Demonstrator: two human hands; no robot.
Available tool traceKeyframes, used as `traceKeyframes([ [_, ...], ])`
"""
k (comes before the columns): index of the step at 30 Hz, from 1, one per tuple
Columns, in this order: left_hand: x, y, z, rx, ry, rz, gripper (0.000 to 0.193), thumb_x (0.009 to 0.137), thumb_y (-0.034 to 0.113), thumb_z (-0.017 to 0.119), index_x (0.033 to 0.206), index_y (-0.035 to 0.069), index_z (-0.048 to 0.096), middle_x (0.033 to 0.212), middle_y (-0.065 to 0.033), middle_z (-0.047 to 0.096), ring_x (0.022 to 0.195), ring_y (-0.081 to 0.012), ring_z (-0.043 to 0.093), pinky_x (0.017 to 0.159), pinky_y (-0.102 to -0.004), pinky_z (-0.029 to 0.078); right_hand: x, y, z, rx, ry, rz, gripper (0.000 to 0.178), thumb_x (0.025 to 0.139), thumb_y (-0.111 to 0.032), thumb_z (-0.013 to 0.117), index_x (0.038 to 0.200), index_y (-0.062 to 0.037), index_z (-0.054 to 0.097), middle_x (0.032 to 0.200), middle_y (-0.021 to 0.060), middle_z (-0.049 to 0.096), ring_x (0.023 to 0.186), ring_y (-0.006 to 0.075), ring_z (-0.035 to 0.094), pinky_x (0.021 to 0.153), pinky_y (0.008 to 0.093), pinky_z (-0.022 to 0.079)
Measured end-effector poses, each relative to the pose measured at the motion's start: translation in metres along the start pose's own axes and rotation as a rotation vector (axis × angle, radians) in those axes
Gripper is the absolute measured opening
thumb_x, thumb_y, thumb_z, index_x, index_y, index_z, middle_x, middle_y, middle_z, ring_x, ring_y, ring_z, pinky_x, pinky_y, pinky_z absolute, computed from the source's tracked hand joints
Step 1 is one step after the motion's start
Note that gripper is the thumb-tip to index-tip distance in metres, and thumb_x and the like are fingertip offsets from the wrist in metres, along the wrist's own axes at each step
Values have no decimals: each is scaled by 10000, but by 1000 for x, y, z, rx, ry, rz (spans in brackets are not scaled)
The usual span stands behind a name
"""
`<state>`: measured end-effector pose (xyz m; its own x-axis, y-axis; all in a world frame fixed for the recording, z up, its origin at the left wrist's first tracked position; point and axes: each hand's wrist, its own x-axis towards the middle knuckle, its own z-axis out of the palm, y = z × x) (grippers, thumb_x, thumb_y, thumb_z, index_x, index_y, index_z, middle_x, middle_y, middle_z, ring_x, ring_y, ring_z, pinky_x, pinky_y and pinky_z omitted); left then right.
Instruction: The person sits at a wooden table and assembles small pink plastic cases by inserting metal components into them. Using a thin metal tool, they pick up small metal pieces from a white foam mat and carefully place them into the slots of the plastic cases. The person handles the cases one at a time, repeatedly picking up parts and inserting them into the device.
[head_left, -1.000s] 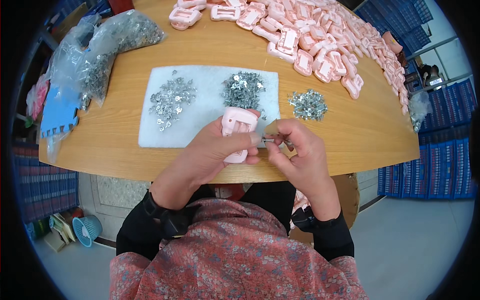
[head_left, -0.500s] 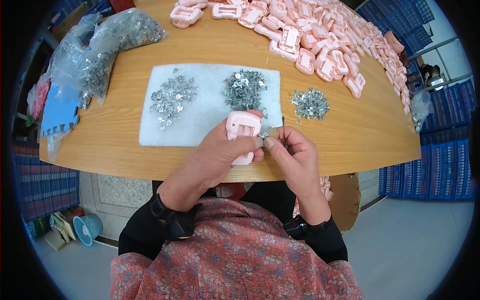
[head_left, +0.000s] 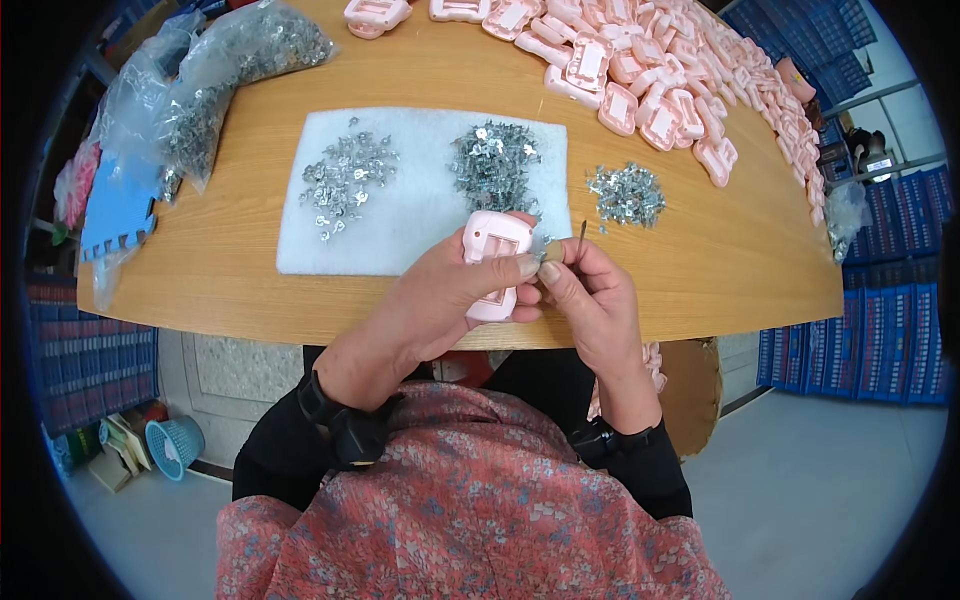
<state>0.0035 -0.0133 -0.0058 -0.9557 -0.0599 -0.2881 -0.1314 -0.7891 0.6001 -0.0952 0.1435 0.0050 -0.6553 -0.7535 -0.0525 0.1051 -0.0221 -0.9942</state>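
My left hand [head_left: 425, 290] is closed around a pink plastic casing [head_left: 493, 229] with a rectangular battery recess. Its thumb lies across the casing toward the right edge. Touching that edge, my right hand [head_left: 598, 305] pinches thumb and forefinger together beside my left thumb tip; what is between these fingertips is too small to make out. A thin, dark metal tool [head_left: 582, 238] sticks up from the right hand's fingers. Just beyond the hands lies a white foam sheet [head_left: 425, 235] bearing a loose heap of small metal contacts [head_left: 345, 185] and a denser heap of metal pieces [head_left: 492, 165].
Another heap of small metal parts [head_left: 627, 193] lies on the wooden table [head_left: 700, 270], right of the sheet. Many pink casings [head_left: 660, 122] are piled at the far right. Clear bags of metal parts [head_left: 200, 120] and a blue foam mat [head_left: 120, 205] occupy the left.
The view has shifted slightly, so the table and sheet appear higher. Both hands stay together at the casing, with only slight finger movement; the dark tool now shows more upright and clearer.
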Motion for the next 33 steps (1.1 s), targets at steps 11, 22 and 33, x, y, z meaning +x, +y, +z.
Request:
traceKeyframes([
  [11, 5, 10, 10, 154, 43, 322, 574, 1049, 474, 346, 1438, 57, 407, 1037, -81, 629, 926, -182, 624, 863, -339, 514, -5, -15, -6, 222, -7, 263, 135, 991, -165, 566, 1034, -38, 582, 850, 6, 608, 635, 41, 419, 569, 178, 331],
  [22, 2, 15, -3, 63, -94, 306, 559, 1037, 481, 364, 1290, 4, 509, 1213, -167, 600, 1090, -236, 607, 993, -374, 465, -10, -13, -19, 103, -320, 113, 82, 963, -108, 565, 1003, -37, 560, 978, 6, 528, 865, 56, 474, 781, 222, 416],
  [33, -9, 20, 0, 127, -220, -169, 600, 1056, 380, 396, 1548, 82, 224, 1088, -148, 625, 863, -216, 668, 717, -359, 580, -9, -23, -22, -240, -157, -54, 82, 947, -77, 598, 986, -4, 602, 1144, 64, 534, 973, 86, 525, 851, 259, 432],
])
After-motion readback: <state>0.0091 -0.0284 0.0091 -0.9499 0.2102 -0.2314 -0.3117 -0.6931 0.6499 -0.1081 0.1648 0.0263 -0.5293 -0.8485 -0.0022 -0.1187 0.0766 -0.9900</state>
